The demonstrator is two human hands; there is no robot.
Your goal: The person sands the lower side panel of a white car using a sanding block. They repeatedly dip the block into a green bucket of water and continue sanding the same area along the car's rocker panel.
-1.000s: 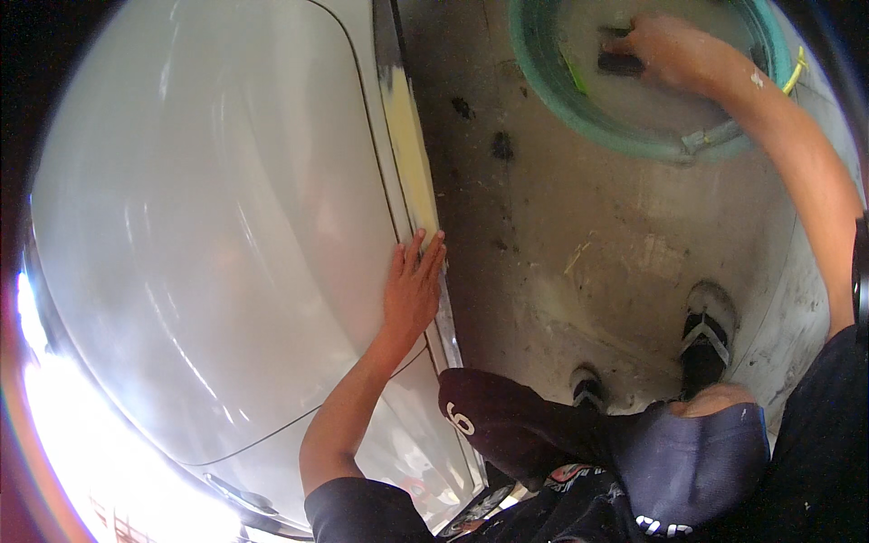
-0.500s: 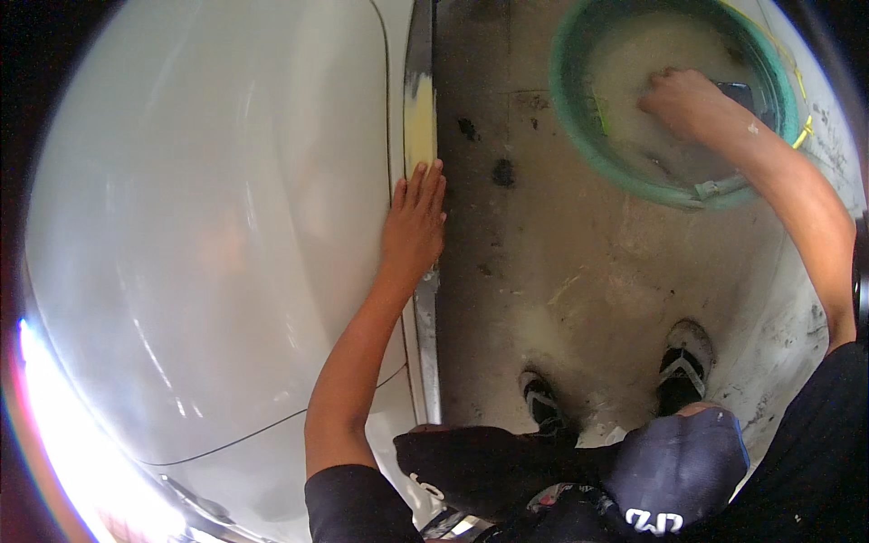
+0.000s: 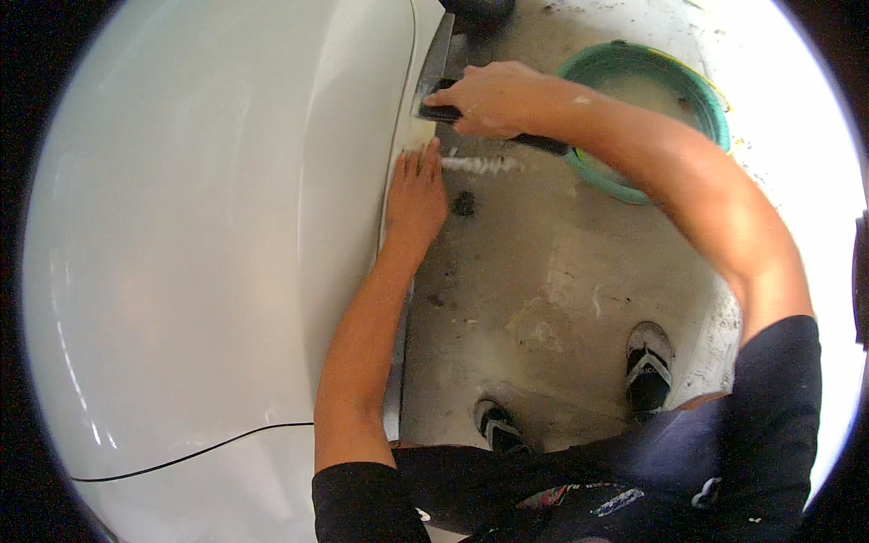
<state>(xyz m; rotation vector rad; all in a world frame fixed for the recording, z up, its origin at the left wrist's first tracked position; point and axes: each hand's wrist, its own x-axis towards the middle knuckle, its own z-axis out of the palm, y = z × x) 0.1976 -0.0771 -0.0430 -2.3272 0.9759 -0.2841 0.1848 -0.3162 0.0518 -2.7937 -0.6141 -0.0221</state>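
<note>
My left hand lies flat on the lower edge of a white car panel, fingers stretched out just below a pale yellow patch. My right hand is closed around a long black sanding block. The block's front end is at the panel edge beside the patch; its other end shows under my wrist. Whitish water streaks down below the block, blurred by motion. My right forearm passes over a green tub of cloudy water and hides part of it.
Stained concrete floor lies between the car and the tub. My feet in sandals stand on it near the bottom. A dark round object, perhaps a tyre, shows at the top beside the panel.
My right hand has left the tub's water and moved left to the panel edge, now holding the black sanding block. My left hand stays on the edge. The view has shifted.
</note>
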